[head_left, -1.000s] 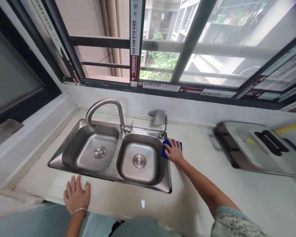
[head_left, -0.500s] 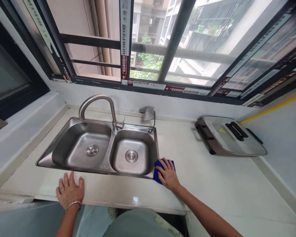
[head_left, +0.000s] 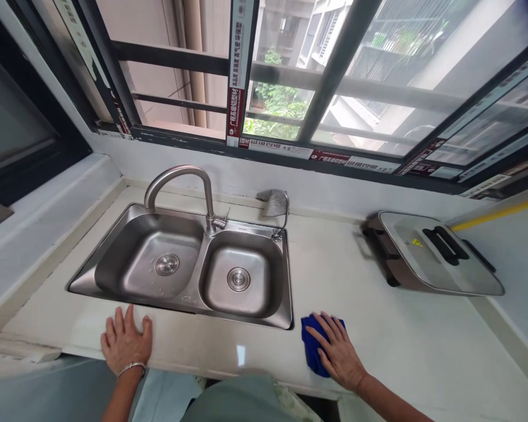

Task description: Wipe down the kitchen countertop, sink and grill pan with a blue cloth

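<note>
My right hand (head_left: 341, 354) presses a folded blue cloth (head_left: 314, 346) down on the white countertop (head_left: 264, 351), just right of the sink's front corner. Its fingers stretch over the top of the cloth and hold it against the surface. My left hand (head_left: 127, 341), with a bracelet at the wrist, rests flat and spread near the counter's front edge, holding nothing. Between and beyond the hands lies the double-bowl steel sink (head_left: 196, 293), with some water drops in its left bowl.
An arched faucet (head_left: 209, 199) stands behind the sink. A grey mesh-like piece (head_left: 275, 204) sits by a thin bent metal spout (head_left: 286, 214). An electric pan with a lid (head_left: 440, 252) occupies the counter's back right. A dark window frame (head_left: 264, 151) runs above the back wall.
My right hand has slid the blue cloth from the sink's front right corner to the right and nearer to me. My left hand has stayed in place. The view has shifted slightly.
</note>
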`<state>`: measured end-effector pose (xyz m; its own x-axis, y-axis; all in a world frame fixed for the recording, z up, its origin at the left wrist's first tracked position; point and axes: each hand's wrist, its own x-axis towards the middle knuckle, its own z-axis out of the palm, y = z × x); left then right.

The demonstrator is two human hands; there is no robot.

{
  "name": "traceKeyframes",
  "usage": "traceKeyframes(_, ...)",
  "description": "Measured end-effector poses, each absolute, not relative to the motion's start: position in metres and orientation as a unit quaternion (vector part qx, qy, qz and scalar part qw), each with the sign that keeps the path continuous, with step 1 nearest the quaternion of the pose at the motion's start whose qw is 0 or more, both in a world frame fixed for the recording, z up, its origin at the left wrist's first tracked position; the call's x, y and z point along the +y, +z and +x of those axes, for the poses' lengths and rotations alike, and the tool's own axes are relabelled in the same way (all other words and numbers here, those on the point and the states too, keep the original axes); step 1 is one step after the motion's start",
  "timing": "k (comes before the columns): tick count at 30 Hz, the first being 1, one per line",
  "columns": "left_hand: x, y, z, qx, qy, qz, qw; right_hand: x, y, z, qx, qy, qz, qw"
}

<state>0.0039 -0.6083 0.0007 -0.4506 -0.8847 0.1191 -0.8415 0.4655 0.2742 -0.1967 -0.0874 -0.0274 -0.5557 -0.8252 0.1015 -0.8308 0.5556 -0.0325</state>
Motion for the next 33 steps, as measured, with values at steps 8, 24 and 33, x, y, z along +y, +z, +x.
traceKeyframes(8,-0.607,0.004,0.002,-0.847,-0.081,0.517,0.093,-0.141,-0.035,-0.269,-0.918,0.018,0.384,0.099)
traceKeyframes(24,-0.616,-0.005,0.001,-0.841,-0.074,0.531,0.067,-0.240,-0.033,-0.438,-0.965,-0.025,0.222,0.140)
traceKeyframes(33,-0.616,-0.005,0.000,-0.835,-0.077,0.542,0.054,-0.292,-0.037,-0.514,-0.980,0.001,0.149,0.132)
